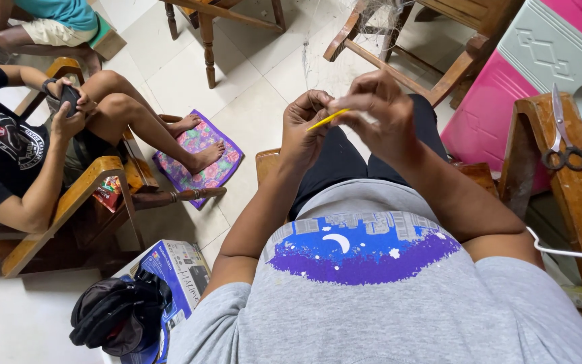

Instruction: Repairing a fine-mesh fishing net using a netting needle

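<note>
Both my hands are raised together over my lap. My right hand (380,111) pinches a thin yellow needle-like stick (327,120) that points left toward my left hand (304,125). The fingers of my left hand are closed around fine, nearly see-through netting (372,17) that stretches up toward the wooden chair ahead. The netting's threads are too thin to make out at the fingertips.
Scissors (563,141) lie on a wooden armrest (577,195) at my right, beside a pink plastic piece of furniture (486,114). A seated person (15,155) at left holds a phone, feet on a patterned mat (200,158). A blue box (180,266) and black bag (119,313) sit on the tiled floor.
</note>
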